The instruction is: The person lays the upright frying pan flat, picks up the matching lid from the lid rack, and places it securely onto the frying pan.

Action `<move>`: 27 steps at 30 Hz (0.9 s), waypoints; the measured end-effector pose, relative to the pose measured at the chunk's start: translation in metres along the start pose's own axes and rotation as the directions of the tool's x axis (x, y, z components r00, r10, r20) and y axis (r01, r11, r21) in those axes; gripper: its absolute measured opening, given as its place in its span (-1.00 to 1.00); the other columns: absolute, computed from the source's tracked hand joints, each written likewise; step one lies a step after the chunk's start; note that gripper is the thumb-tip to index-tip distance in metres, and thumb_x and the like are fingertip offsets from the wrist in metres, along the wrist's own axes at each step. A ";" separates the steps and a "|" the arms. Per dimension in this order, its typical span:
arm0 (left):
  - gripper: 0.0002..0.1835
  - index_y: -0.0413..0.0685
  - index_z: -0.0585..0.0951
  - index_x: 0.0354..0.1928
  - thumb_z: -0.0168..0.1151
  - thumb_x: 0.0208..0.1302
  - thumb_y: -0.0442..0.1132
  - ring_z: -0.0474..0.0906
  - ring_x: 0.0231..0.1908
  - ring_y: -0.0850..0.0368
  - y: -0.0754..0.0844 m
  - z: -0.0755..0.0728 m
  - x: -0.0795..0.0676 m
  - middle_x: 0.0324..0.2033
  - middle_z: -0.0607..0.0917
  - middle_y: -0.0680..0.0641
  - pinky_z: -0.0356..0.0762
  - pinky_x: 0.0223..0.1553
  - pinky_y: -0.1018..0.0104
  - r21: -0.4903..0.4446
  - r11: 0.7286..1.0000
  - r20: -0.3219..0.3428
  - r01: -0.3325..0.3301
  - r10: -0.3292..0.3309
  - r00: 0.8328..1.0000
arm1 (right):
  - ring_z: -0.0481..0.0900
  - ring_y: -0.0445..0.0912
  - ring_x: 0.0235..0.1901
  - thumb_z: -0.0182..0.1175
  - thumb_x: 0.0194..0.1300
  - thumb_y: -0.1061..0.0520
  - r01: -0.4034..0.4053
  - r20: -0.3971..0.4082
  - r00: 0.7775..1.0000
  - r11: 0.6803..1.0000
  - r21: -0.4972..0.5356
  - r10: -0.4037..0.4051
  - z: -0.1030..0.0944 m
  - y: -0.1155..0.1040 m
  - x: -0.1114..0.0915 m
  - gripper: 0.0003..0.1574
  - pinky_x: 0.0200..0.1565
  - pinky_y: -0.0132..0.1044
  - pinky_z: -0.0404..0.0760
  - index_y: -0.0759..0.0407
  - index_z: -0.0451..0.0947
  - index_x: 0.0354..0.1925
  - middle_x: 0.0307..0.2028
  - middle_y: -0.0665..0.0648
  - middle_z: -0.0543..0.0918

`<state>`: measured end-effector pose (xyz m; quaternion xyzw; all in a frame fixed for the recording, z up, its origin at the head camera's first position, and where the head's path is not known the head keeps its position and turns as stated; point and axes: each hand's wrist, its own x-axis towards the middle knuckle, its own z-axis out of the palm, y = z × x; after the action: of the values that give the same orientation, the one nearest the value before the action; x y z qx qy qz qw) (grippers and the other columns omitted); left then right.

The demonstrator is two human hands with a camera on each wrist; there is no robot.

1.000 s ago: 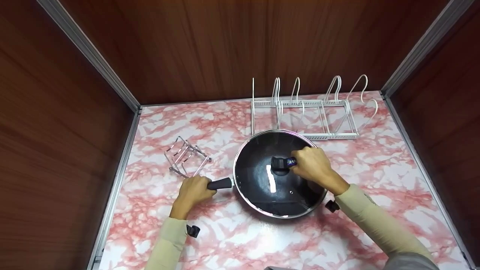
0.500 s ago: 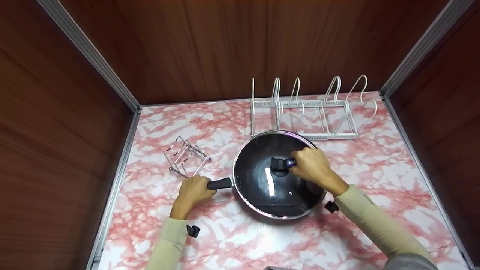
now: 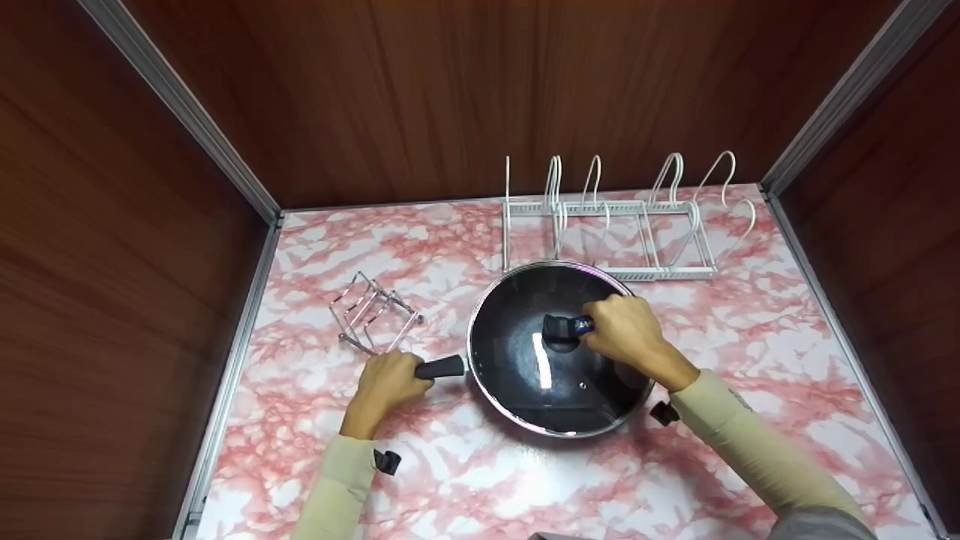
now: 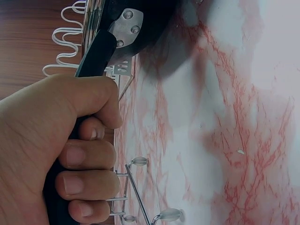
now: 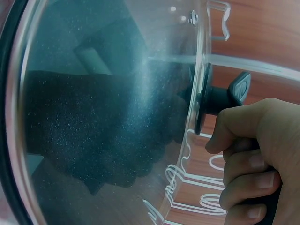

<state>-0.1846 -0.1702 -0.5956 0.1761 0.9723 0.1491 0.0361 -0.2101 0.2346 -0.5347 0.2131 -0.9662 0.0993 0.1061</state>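
A black frying pan with a glass lid on top lies in the middle of the head view. My left hand grips the pan's black handle, fingers curled round it, as the left wrist view also shows. On the other side, my right hand holds the lid's black handle, with the handle's round base at the glass. The right wrist view shows the fingers of that hand curled beside the glass. The lid hides most of the pan's inside.
Behind the pan stands a white wire rack with several tall loops; the pan overlaps its front left. A small chrome wire rack sits just beyond my left hand. Brown wood-look walls border the red-and-white marbled tabletop.
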 end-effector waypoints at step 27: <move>-0.69 0.07 0.54 -0.67 0.48 0.02 -0.06 0.41 -0.62 0.04 0.000 0.000 0.001 -0.68 0.51 0.05 0.50 -0.48 -0.06 0.007 1.000 -0.006 -0.015 0.015 1.000 | 0.52 0.14 -0.69 0.44 -0.16 0.15 0.003 0.005 1.000 1.000 -0.007 -0.003 0.000 0.004 0.000 -0.73 -0.58 0.14 0.48 0.09 0.48 -0.63 -0.73 0.08 0.53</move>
<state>-0.1853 -0.1698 -0.5956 0.1831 0.9716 0.1467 0.0315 -0.2115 0.2383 -0.5358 0.2145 -0.9664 0.0952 0.1047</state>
